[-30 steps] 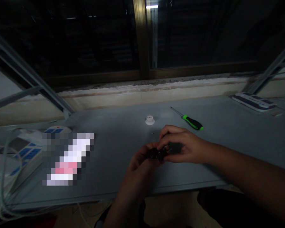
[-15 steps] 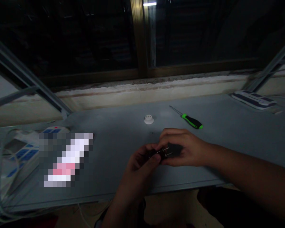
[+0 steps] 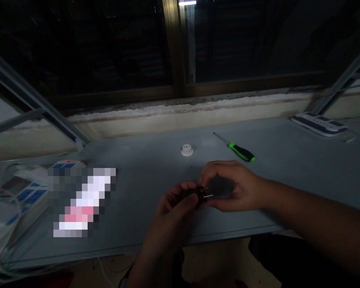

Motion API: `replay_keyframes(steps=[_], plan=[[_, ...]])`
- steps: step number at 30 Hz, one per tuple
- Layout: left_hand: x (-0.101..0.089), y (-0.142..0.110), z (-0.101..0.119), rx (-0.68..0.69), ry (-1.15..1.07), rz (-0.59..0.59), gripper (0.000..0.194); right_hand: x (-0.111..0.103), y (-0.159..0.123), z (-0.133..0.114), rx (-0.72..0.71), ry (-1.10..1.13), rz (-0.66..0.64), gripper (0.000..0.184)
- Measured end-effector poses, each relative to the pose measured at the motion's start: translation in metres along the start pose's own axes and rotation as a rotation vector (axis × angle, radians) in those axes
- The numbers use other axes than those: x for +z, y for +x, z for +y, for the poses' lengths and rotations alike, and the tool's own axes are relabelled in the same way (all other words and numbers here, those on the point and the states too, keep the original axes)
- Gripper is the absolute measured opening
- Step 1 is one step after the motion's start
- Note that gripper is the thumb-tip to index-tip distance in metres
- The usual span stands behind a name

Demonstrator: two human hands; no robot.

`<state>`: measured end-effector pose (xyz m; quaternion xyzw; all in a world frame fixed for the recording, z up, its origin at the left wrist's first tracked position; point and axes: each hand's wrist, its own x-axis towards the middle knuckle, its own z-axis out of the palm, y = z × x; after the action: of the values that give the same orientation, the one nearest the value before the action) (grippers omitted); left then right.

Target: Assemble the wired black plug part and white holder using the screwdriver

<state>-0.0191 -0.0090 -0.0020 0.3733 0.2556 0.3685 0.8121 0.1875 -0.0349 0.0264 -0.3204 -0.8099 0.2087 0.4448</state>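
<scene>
Turned since the earlier frame, the small dark two-pronged plug point(image 3: 199, 194) sat pinched, seemingly by fingertips in the dim light, between left hand point(image 3: 171, 214) and right hand point(image 3: 237, 188), over the grey table point(image 3: 147, 160), open room around, front edge close below.

Your plug point(image 3: 195, 195) is dark plastic with bright metal prongs point(image 3: 208, 195); the screwdriver point(image 3: 235, 148) has a steel shaft point(image 3: 221, 138), glossy green-black handle point(image 3: 243, 153); the tabletop point(image 3: 144, 160) looks matt.
</scene>
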Motion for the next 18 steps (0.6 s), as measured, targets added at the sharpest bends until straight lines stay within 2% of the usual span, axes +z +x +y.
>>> replay_keyframes(steps=[6,11,18], plan=[[0.0006,-0.0004,0.0,-0.009,-0.015,0.073,0.027,-0.0051,-0.0024,0.0014,-0.063,0.02,0.042,0.031],[0.0038,0.0004,0.0026,-0.003,-0.042,0.095,0.028,-0.0081,0.0,0.0004,-0.148,-0.09,0.011,0.014],[0.0045,-0.001,0.0022,0.011,-0.031,0.117,0.028,-0.0084,-0.0007,-0.0013,-0.14,-0.108,0.008,0.009]])
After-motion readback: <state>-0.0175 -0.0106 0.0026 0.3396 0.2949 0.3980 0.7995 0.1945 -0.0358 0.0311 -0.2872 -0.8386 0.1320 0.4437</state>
